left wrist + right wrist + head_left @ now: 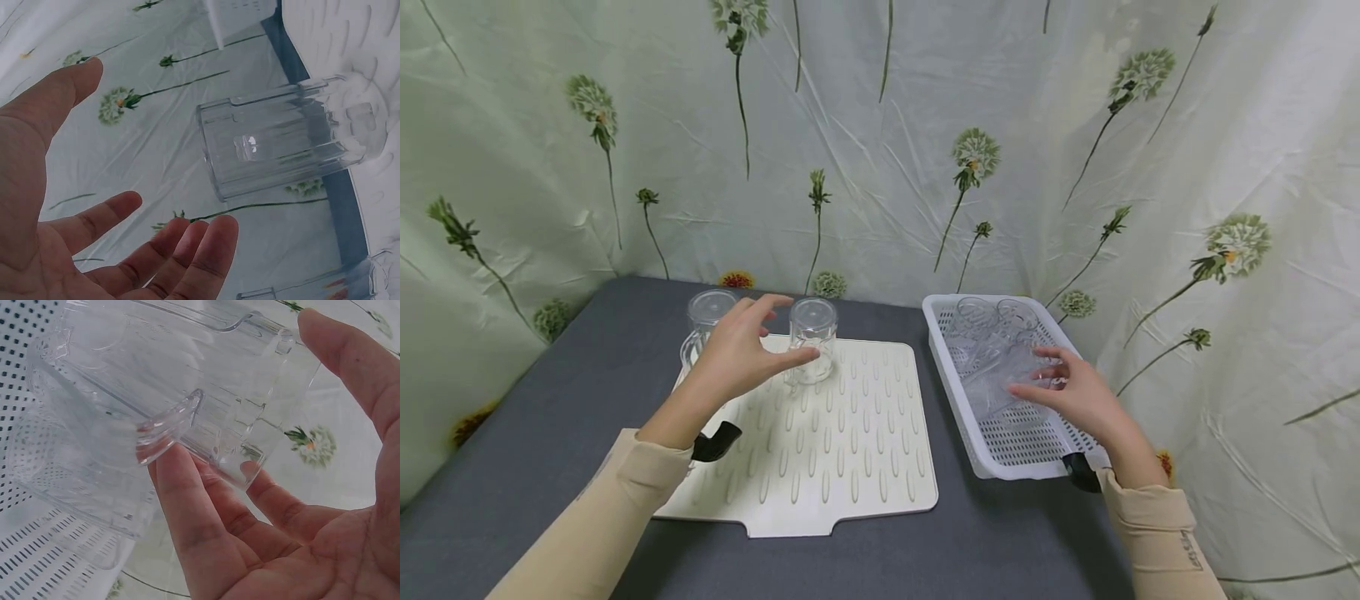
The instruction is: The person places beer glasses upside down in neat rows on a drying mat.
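Glass on the far left: a handled mug (708, 310), partly behind the left hand (741, 346), which hovers with thumb and fingers spread wide, holding nothing. Just right of it, a second mug (813, 321) stands apparently bottom-up on the white ribbed drying mat (880, 492). So two look placed, and several clear mugs (988, 350) remain in the white plastic basket (960, 408) under the right hand (1078, 396). Its thumb and fingers stand loosely apart around the nearest mug (181, 369), no firm grip showing.

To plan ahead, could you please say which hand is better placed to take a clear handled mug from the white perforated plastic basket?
Probably the right hand: it is beside mugs in the basket, while the left hand is by an upturned mug on the cream ridged board.
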